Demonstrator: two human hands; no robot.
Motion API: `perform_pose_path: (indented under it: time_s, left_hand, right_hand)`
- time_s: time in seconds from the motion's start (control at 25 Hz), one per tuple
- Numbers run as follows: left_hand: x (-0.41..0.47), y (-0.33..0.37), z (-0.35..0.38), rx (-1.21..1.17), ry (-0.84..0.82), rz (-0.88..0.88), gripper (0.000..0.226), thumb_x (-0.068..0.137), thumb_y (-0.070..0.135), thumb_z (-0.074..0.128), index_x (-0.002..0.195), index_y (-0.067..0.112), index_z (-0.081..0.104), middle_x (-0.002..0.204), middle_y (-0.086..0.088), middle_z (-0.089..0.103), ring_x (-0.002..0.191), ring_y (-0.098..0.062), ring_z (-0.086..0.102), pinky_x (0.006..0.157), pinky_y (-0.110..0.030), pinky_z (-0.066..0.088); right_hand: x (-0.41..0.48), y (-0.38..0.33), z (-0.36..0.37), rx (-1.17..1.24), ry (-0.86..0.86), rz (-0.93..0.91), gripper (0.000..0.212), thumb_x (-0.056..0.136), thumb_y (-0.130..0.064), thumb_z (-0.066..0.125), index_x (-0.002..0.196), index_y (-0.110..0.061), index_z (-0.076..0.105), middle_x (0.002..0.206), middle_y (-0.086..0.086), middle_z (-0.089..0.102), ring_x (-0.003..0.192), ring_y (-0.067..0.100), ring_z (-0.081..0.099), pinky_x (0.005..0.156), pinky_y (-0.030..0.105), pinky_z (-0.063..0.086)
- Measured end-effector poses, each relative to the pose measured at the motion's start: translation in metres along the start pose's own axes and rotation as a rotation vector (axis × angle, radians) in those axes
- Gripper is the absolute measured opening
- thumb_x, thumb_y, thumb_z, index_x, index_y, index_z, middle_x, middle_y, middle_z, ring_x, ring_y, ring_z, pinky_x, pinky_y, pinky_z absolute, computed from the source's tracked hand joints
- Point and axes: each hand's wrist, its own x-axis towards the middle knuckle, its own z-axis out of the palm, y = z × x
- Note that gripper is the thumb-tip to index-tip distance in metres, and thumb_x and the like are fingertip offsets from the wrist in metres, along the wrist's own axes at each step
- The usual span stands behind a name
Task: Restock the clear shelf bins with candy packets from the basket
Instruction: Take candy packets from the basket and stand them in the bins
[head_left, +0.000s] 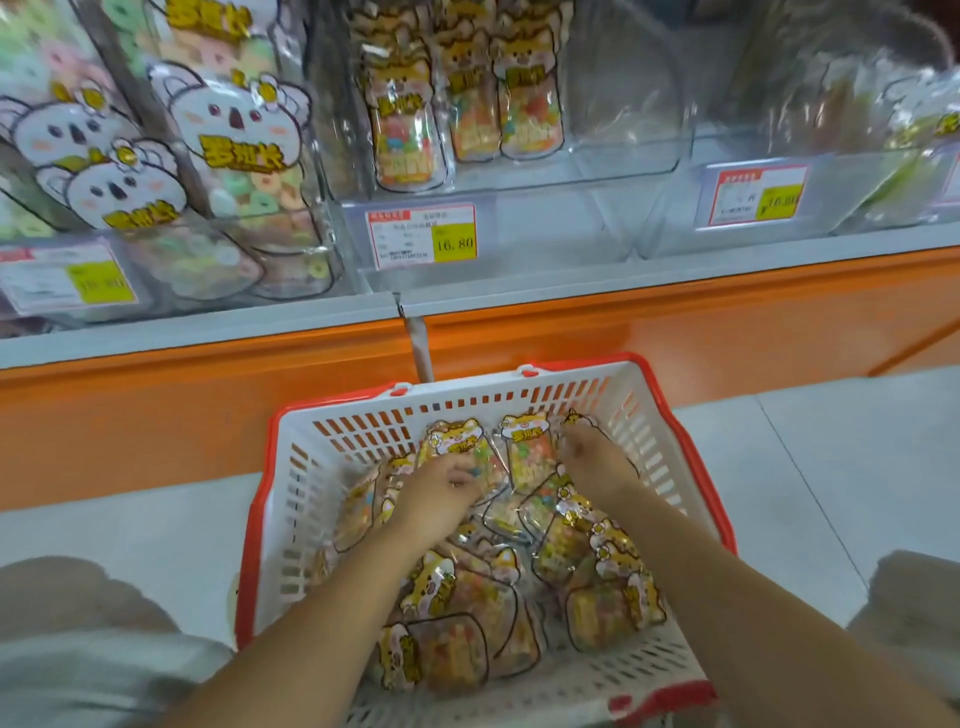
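A white basket with a red rim (291, 499) sits on the floor below the shelf, holding several cat-shaped candy packets (457, 613). Both my hands reach into it. My left hand (441, 493) has its fingers curled on a packet (457, 439) near the basket's far wall. My right hand (597, 460) lies over another packet (527, 441) at the far right; its fingers are hidden, so its grip is unclear. Above, a clear shelf bin (519, 171) holds three matching packets (498, 104) at its left, and its right part holds none.
A bin of koala-shaped packets (234, 140) stands at the left, and another clear bin (841, 156) at the right. Price tags (421, 236) hang on the bin fronts. An orange shelf base (623, 332) runs behind the basket. My knees (78, 623) flank it.
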Motion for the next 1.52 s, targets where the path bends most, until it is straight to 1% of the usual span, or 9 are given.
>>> perform_pose_path:
  time_s: [0.24,0.44,0.56,0.72,0.88,1.0,1.12,1.24,1.52]
  left_hand:
    - [0.016,0.0,-0.002,-0.535,0.098,-0.266,0.034,0.096,0.011,0.058,0.13,0.011,0.055,0.105,-0.004,0.064,0.09,-0.023,0.07,0.074,-0.034,0.061]
    - [0.019,-0.007,-0.013,-0.665,0.125,-0.264,0.031,0.097,0.006,0.054,0.128,0.008,0.058,0.101,-0.006,0.068,0.078,-0.016,0.068,0.066,-0.027,0.06]
    - [0.022,-0.019,-0.025,-0.746,0.072,-0.157,0.034,0.095,0.019,0.062,0.129,0.021,0.06,0.112,0.001,0.068,0.101,-0.015,0.066,0.081,-0.028,0.056]
    - [0.016,-0.025,-0.027,-0.885,-0.167,-0.133,0.044,0.082,0.035,0.071,0.123,0.019,0.065,0.118,-0.001,0.07,0.113,-0.021,0.064,0.096,-0.039,0.05]
    - [0.012,-0.048,-0.03,-0.889,0.088,-0.281,0.014,0.09,0.026,0.068,0.1,0.017,0.066,0.097,-0.003,0.076,0.099,-0.026,0.069,0.098,-0.049,0.049]
    - [0.009,-0.063,-0.04,-0.945,0.097,-0.333,0.016,0.093,0.023,0.065,0.104,0.012,0.06,0.1,-0.009,0.074,0.094,-0.028,0.07,0.094,-0.052,0.052]
    - [0.007,-0.066,-0.041,-0.967,0.081,-0.353,0.012,0.097,0.023,0.058,0.105,0.013,0.058,0.106,-0.011,0.072,0.099,-0.03,0.069,0.094,-0.054,0.052]
    - [0.005,-0.064,-0.043,-0.953,0.079,-0.364,0.012,0.101,0.029,0.052,0.102,0.018,0.056,0.107,-0.008,0.07,0.097,-0.027,0.069,0.095,-0.054,0.051]
    - [0.004,-0.048,-0.04,-1.016,-0.032,-0.329,0.032,0.1,0.03,0.053,0.124,0.009,0.055,0.121,-0.014,0.068,0.106,-0.03,0.068,0.095,-0.054,0.051]
  right_hand:
    - [0.021,-0.007,0.039,-0.115,0.092,0.103,0.062,0.089,-0.036,0.06,0.144,-0.024,0.032,0.134,0.006,0.05,0.133,0.032,0.029,0.097,0.045,0.039]
    - [0.02,-0.021,0.031,0.191,0.106,-0.045,0.018,0.087,-0.027,0.071,0.088,-0.017,0.056,0.083,-0.007,0.057,0.091,0.014,0.05,0.065,0.015,0.04]
    - [0.009,-0.039,0.001,0.476,0.064,-0.191,0.028,0.086,-0.015,0.072,0.066,-0.015,0.052,0.057,-0.013,0.044,0.055,0.002,0.042,0.057,0.011,0.036]
    - [-0.002,-0.064,0.014,0.486,-0.2,-0.15,0.025,0.089,-0.025,0.068,0.069,-0.01,0.064,0.065,0.003,0.063,0.06,0.009,0.058,0.067,0.022,0.051]
    - [0.016,-0.066,0.05,0.313,-0.118,-0.053,0.032,0.102,-0.025,0.045,0.115,-0.003,0.064,0.115,0.02,0.064,0.108,0.035,0.061,0.094,0.045,0.049]
    - [0.03,-0.048,0.069,-0.014,-0.03,-0.008,0.036,0.092,-0.021,0.057,0.125,-0.007,0.054,0.115,0.014,0.061,0.106,0.03,0.057,0.095,0.047,0.048]
    - [0.027,-0.046,0.093,-0.049,-0.07,0.031,0.031,0.08,-0.035,0.069,0.103,-0.015,0.059,0.093,0.006,0.061,0.089,0.026,0.057,0.077,0.038,0.051]
    - [0.019,-0.048,0.089,0.103,-0.094,0.03,0.034,0.089,-0.023,0.065,0.073,-0.013,0.036,0.068,0.005,0.039,0.061,0.018,0.04,0.055,0.031,0.033]
    - [-0.002,-0.043,0.014,0.64,-0.013,0.107,0.038,0.086,-0.012,0.07,0.069,-0.015,0.036,0.063,0.006,0.035,0.061,0.02,0.037,0.062,0.028,0.035]
